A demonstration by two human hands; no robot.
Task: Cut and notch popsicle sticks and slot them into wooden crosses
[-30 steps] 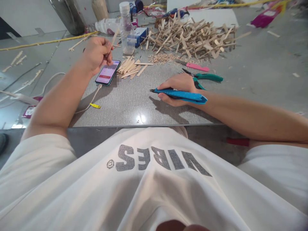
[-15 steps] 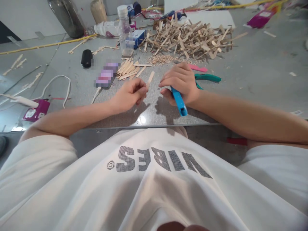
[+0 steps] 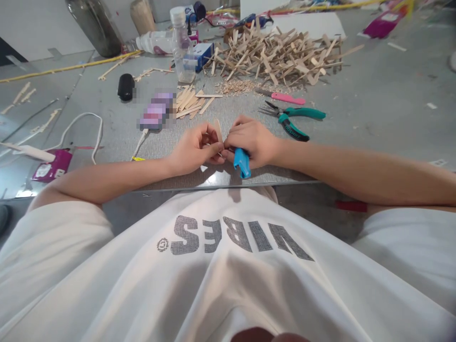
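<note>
While the two hands come together near the table's front edge, the left hand [image 3: 197,147] pinches a wooden stick [image 3: 218,129] between thumb and fingers, its upper end pointing towards twelve o'clock. At three o'clock from it, the right hand [image 3: 252,140] is curled round a blue tool [image 3: 242,165], whose near end points towards six o'clock (its far end is hidden by the fingers). The fingertips of both hands are close at the stick's lower part; whether the tool touches the stick, I cannot tell.

Seen from the hands, a small pile of sticks [image 3: 188,100] lies at eleven o'clock, just beside a phone [image 3: 156,111] at ten. A clear bottle [image 3: 182,59] stands upright farther off at eleven. At one o'clock is a big heap of sticks [image 3: 278,57]; at two lie green-handled pliers [image 3: 304,112] and a pink-handled knife [image 3: 288,98].
</note>
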